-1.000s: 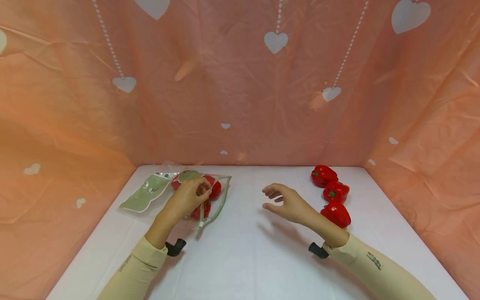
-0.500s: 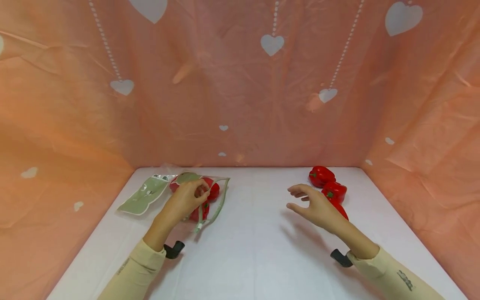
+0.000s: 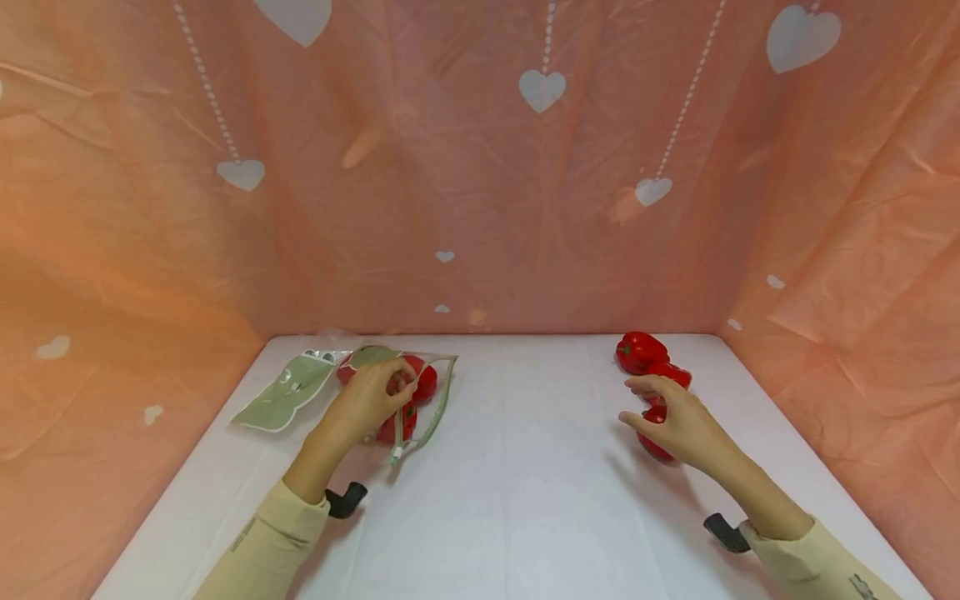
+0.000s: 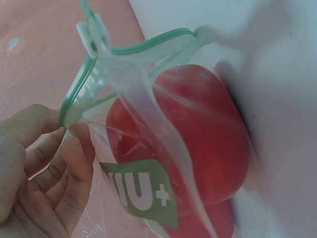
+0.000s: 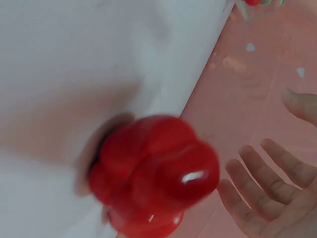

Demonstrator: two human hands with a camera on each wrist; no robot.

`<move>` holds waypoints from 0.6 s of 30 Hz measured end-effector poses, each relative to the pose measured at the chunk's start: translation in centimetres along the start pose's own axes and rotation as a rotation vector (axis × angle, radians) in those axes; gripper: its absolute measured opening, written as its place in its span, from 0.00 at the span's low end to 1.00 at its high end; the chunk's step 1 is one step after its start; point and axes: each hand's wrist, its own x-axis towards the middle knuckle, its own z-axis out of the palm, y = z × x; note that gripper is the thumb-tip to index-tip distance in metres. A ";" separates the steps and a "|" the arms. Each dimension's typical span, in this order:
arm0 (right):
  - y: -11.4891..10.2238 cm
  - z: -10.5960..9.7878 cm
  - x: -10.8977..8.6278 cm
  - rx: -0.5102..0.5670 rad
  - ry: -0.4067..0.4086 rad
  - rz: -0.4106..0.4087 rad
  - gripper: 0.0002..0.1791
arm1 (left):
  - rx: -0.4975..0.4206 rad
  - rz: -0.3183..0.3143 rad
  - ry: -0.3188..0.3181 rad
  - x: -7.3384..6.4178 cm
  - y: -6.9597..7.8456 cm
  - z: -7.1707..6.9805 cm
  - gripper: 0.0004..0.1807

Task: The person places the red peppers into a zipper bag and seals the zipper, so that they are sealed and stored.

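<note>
My left hand [image 3: 369, 398] pinches the rim of a clear zip bag [image 4: 143, 193] with a green zipper and a green printed patch. Its mouth gapes, and a white slider [image 4: 89, 38] sits on the zipper. Red bell peppers [image 4: 213, 139] lie inside, partly veiled by the plastic. On the right side, my right hand [image 3: 682, 425] is held with fingers spread and bent, thumb apart, holding nothing. It overlaps the nearest red bell pepper [image 3: 654, 442] of a row in the head view. The right wrist view shows the fingers beside a blurred bell pepper [image 5: 168, 168].
Behind the right hand lie another bell pepper [image 3: 671, 372] and a farther one [image 3: 640, 352]. A flat green-printed plastic bag [image 3: 288, 393] rests left of the left hand. Orange cloth [image 3: 480, 208] with heart prints walls the white table [image 3: 487, 500] at back and sides.
My right hand has travelled right, from mid-table to the row of bell peppers, with its fingers still apart. The left hand has kept its pinch on the bag's rim in place.
</note>
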 end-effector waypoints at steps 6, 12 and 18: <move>1.7 -0.7 -0.8 -0.060 -0.018 0.047 0.33 | 0.008 0.000 -0.003 0.0 0.0 0.0 0.04; 2.9 -1.0 -1.6 -0.068 -0.051 0.111 0.39 | 0.004 0.003 -0.005 -0.1 0.0 0.0 0.03; 3.8 -1.3 -2.3 -0.068 -0.075 0.165 0.44 | 0.006 0.008 -0.001 0.0 0.0 0.0 0.03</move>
